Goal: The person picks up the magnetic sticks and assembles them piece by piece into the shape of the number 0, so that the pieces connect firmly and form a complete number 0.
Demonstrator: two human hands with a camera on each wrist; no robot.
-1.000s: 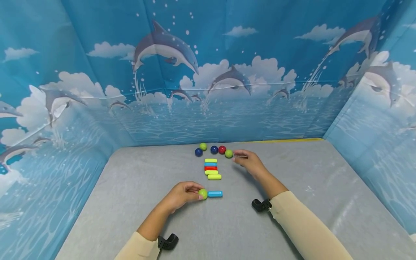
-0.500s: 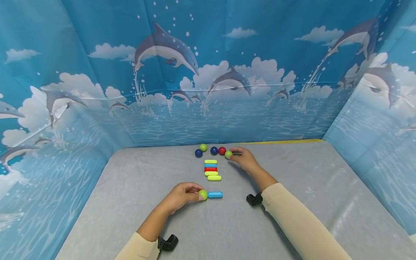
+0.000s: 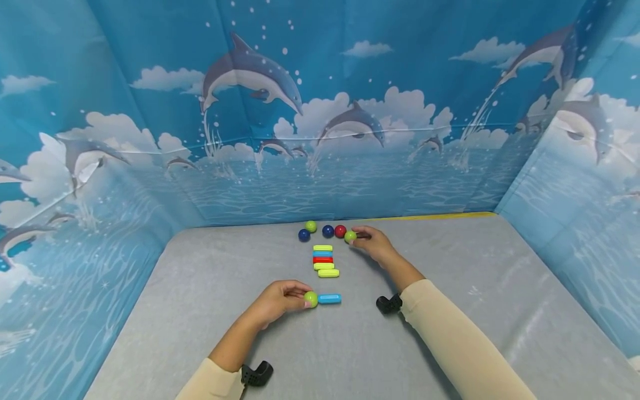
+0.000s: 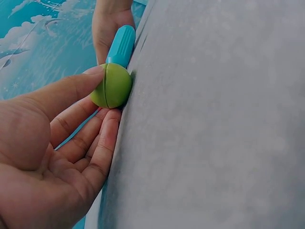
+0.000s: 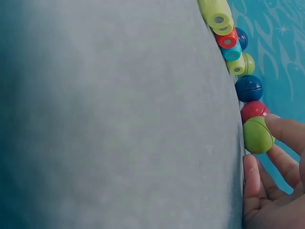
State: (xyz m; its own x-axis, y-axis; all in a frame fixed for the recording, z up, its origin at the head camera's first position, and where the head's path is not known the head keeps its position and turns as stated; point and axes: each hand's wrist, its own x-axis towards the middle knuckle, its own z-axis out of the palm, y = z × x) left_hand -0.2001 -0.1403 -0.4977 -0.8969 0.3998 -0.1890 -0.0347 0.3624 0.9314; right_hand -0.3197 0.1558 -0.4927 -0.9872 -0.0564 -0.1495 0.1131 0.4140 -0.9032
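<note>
Near the front of the group, my left hand (image 3: 281,300) pinches a lime green ball (image 4: 114,86) between thumb and fingers. A blue magnetic rod (image 3: 330,299) joins the ball's right side, end against it, lying along the table. Farther back, my right hand (image 3: 376,243) grips another lime green ball (image 5: 259,135) with thumb and fingertips. That ball sits right beside a red ball (image 3: 340,231); a dark blue ball (image 3: 328,231) is on the red one's left.
Several rods lie in a stacked row mid-table: yellow (image 3: 328,273), red (image 3: 323,260) and blue among them. A second dark blue ball (image 3: 304,235) and a green ball (image 3: 311,226) lie at the back left. A dolphin-print curtain (image 3: 280,183) encloses the grey table (image 3: 210,278).
My right hand has moved left and now holds the green ball at the back, which it stood just right of before. The left hand stays on its ball.
</note>
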